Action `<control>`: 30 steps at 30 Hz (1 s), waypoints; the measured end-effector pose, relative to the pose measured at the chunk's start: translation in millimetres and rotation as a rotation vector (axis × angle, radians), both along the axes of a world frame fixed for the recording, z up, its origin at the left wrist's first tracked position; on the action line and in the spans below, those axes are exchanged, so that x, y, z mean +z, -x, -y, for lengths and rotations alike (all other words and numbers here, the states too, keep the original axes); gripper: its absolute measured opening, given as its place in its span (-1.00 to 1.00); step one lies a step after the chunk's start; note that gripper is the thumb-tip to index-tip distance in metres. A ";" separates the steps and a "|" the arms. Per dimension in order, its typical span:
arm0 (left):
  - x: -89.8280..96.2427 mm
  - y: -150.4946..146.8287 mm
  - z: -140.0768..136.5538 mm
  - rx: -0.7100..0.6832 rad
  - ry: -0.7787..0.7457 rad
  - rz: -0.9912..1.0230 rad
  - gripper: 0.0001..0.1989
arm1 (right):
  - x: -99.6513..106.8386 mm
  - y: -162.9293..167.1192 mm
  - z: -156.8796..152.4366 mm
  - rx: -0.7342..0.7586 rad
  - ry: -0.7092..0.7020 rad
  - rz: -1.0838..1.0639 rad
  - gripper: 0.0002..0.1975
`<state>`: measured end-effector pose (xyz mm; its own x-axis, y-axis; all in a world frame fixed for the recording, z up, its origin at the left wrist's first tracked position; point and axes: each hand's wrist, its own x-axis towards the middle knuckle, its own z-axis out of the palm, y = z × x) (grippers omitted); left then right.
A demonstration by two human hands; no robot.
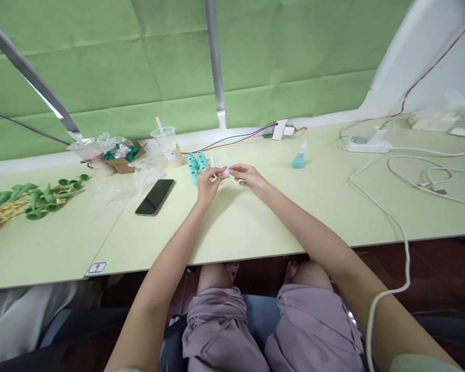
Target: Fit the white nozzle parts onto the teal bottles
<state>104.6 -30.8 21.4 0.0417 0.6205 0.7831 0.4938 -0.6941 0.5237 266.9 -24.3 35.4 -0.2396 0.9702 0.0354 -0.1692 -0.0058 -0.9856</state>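
A small white, translucent piece (226, 172) is pinched between my two hands above the table. My left hand (209, 184) is closed on its left side with thumb and forefinger. From the other side, my right hand (249, 176) has its fingertips closed on the same piece. Its exact kind is too small to make out. Just behind my left hand stand several hollow teal bulbs (194, 175) in rows, open ends up. Small clear parts lie behind my fingers, partly hidden. Farther right, a teal squeeze bulb with a clear pointed nozzle (298, 159) stands upright.
A phone (155, 197) lies left of my arms. Drink cups (166, 140), plastic bags and an open cardboard box (126, 163) stand behind it. Green horn-shaped parts (42, 196) are at far left. A power strip (368, 143) and white cables (395, 222) occupy the right.
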 end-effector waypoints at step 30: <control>-7.7 5.3 2.8 0.121 -0.225 -0.351 -0.76 | -1.6 -6.2 0.7 0.199 0.181 -0.161 -0.70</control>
